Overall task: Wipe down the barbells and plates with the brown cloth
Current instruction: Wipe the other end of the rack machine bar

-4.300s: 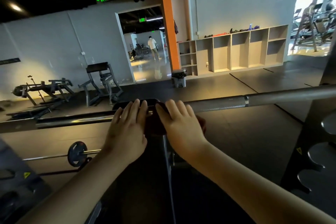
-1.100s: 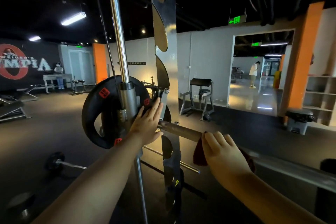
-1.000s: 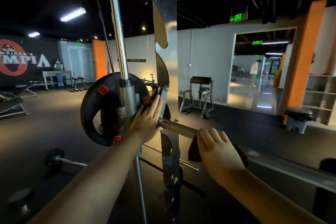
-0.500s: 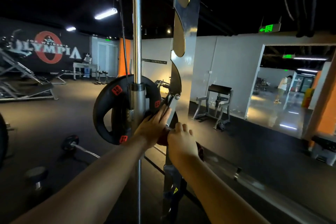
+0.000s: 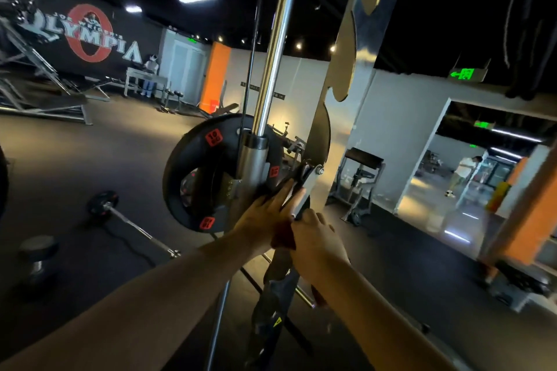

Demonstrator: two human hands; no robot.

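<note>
Right hand (image 5: 318, 239) is curled round the brown cloth (image 5: 281, 239) beside the notched upright (image 5: 340, 105). Left hand (image 5: 265, 214), fingers straight, is laid against the black plate (image 5: 187, 178), marked "10" on red labels. "OLYMPIA" is painted on the far wall (image 5: 144, 34).

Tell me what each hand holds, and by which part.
Right hand grips the brown cloth, bunched under its palm; left hand holds nothing, fingers straight by the plate.

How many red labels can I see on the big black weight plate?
3 on the plate: top label, right label, bottom label. Another may hide behind the steel sleeve.
</note>
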